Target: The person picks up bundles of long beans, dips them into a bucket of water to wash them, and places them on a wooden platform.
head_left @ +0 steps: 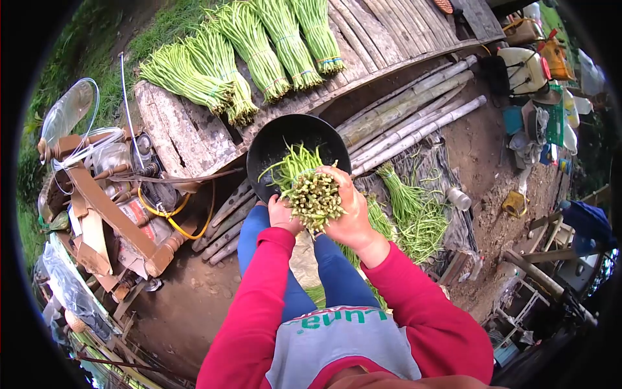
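Both hands clasp a bundle of long green beans [315, 200] in front of my legs, its cut stem ends turned up toward me. My left hand [283, 215] wraps the near left side of the bundle. On the right side, my right hand [350, 211] has its fingers curled over the stems. The thinner bean tips stick out over a round black basin [261, 152] just beyond the bundle. Whether the beans touch the basin cannot be made out.
Several tied bean bundles [259, 58] lie on a wooden slat platform [188, 136]. Bamboo poles [421, 126] rest below it. More beans [418, 223] lie on a dark sheet [463, 236] at right. Cardboard [110, 217] and bottles clutter the left; jugs [523, 71] stand at upper right.
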A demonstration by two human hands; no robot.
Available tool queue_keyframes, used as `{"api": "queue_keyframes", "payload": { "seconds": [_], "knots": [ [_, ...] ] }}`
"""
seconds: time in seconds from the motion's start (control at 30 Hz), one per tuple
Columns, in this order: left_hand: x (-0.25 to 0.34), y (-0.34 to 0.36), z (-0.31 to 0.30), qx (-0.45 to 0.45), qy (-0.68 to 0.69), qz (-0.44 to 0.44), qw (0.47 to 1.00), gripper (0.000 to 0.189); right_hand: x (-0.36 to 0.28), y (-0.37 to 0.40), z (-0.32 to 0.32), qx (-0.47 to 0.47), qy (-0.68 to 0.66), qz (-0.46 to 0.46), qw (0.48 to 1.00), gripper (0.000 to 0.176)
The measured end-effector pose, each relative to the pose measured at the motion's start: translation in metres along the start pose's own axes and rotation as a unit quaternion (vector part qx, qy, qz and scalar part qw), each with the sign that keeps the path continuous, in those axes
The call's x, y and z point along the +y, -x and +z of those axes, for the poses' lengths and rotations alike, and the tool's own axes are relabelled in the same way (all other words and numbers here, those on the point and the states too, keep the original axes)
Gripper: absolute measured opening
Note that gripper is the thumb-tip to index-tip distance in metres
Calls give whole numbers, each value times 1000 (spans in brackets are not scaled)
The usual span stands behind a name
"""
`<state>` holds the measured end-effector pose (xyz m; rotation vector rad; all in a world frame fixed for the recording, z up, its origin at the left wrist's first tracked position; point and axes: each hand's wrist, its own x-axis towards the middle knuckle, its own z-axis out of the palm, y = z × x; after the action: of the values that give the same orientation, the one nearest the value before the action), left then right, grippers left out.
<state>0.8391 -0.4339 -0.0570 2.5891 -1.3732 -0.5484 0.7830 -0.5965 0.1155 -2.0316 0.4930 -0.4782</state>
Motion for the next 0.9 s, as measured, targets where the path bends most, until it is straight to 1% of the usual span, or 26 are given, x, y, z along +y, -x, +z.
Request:
{"api": "queue_keyframes", "payload": {
  "seconds": [0.03,0.1,0.13,0.17,0.2,0.23,0.27,0.33,0.37,0.4,0.43,0.47,0.5,0.53,0.57,0.6,0.63,0.67,0.7,0.73,0.77,0.8,0.87,0.9],
  "knots": [
    [1,-1,-1,-2,-7,-2,1000,33,9,-1,5,6,-4,-2,1000,80],
    [1,2,4,-10,10,-39,999,30,49,2,34,6,6,15,1000,80],
    [-1,0,10,-9,31,-74,997,29,79,2,55,-6,7,66,998,80],
    [-3,1,4,21,-16,-24,999,21,119,5,82,-25,5,121,992,81],
    [1,-3,-2,-15,-30,-47,998,21,149,3,103,-39,44,161,985,83],
    [2,-3,-3,-5,-21,-50,999,22,171,-4,120,-51,59,209,975,85],
    [2,-2,-3,5,-14,-52,999,23,179,-15,129,-72,60,248,964,87],
    [2,-1,-5,1,-9,-49,999,24,176,-27,134,-91,68,237,965,89],
    [2,-2,-11,-10,2,-45,999,25,168,-25,131,-58,85,170,980,88],
    [5,-3,-15,-6,5,-40,999,25,153,-23,117,-49,58,133,988,89],
    [10,-6,-20,43,151,-169,973,28,137,-17,99,-44,38,120,991,86],
    [13,-9,-22,85,291,-291,907,30,121,-9,81,-40,17,108,993,84],
    [-4,-4,0,108,558,-339,750,36,107,2,66,-7,-8,84,996,82],
    [5,-9,-25,101,696,-472,532,54,94,13,52,24,-34,60,997,81],
    [8,-13,-41,28,759,-501,415,63,74,21,38,28,-43,56,997,79],
    [11,-13,-56,-44,803,-519,289,72,55,28,25,33,-53,53,997,78],
    [20,-13,-74,-120,897,-390,172,85,42,35,16,35,-36,14,999,78],
    [32,-13,-73,-107,936,-328,68,78,31,42,12,30,-65,8,997,74],
    [24,-13,-47,-123,931,-321,126,75,27,55,12,8,-53,-10,998,74],
    [22,-20,-46,-161,931,-285,160,70,25,65,12,-13,-41,-29,999,73],
    [20,-26,-44,-196,929,-245,195,65,23,74,11,-7,-44,-26,999,73],
    [17,-30,-38,-198,927,-248,199,65,21,82,9,-7,-53,-22,998,72],
    [12,-36,-20,-171,901,-309,251,70,25,91,6,-10,-68,-17,997,71],
    [13,-38,-20,-179,891,-330,258,59,28,98,6,-13,-73,-23,997,71]
  ]
}}
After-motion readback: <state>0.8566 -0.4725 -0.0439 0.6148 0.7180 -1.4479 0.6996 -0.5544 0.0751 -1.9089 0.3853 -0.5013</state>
